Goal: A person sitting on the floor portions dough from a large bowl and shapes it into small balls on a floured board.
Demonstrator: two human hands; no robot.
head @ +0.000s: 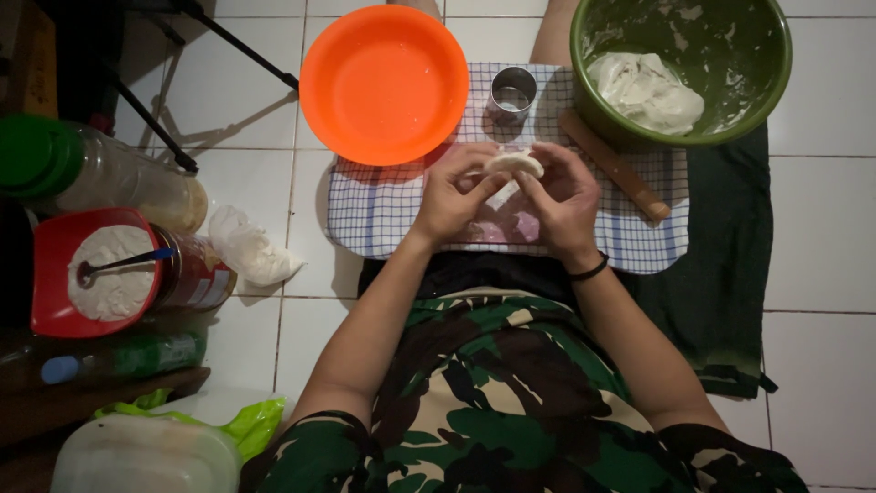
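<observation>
Dough piece (pixel 514 164), small, pale and folded, sits pinched between both hands above a blue-and-white checked cloth (pixel 383 210) spread on the tiled floor. Left hand (pixel 456 194) closes its fingertips on the near-left edge of the piece; right hand (pixel 564 196) curls around the other side, thumb and fingers pressed to it. A dark band circles the right wrist. On the cloth just beyond the hands stands a round metal cutter (pixel 512 93), and a wooden rolling pin (pixel 613 166) lies slanted to the right. An empty orange bowl (pixel 384 84) rests at the cloth's upper left corner; a green bowl (pixel 680 68) with a lump of white dough (pixel 646 91) stands at the upper right. Under the hands lie pinkish shapes, perhaps filling, too dim to be sure. Off to the left, a red container (pixel 96 271) holds white flour with a spoon in it, beside a crumpled white bag (pixel 248 246)
</observation>
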